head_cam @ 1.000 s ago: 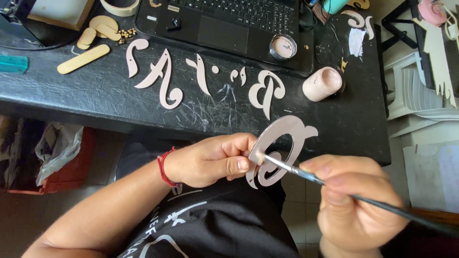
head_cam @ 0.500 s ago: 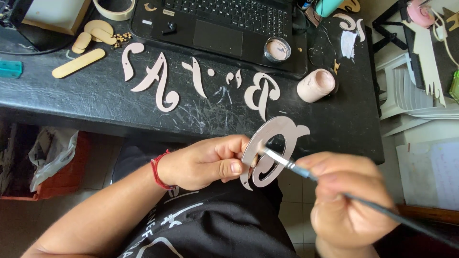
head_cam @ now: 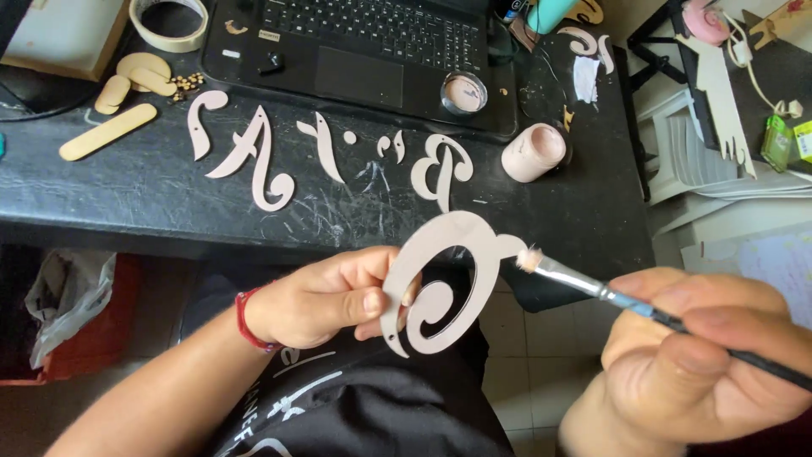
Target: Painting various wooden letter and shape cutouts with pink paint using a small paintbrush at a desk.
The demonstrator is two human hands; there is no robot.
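My left hand (head_cam: 326, 298) pinches a pale pink curly cut-out letter (head_cam: 440, 283) by its left edge, holding it above my lap. My right hand (head_cam: 702, 355) grips a thin paintbrush (head_cam: 592, 286) with a blue ferrule. The brush's pink-loaded tip touches the letter's upper right end. A red band circles my left wrist.
On the black desk (head_cam: 127, 190) lie several pink cut-out letters (head_cam: 254, 156), a tipped pink paint jar (head_cam: 533, 152), its lid (head_cam: 463, 91) on a black laptop (head_cam: 364, 51), a tape roll (head_cam: 167, 21) and wooden pieces (head_cam: 106, 131). White shelving (head_cam: 719, 161) stands at right.
The brush tip has moved from the letter's middle out to its upper right end. My left hand has kept its grip and shifted little.
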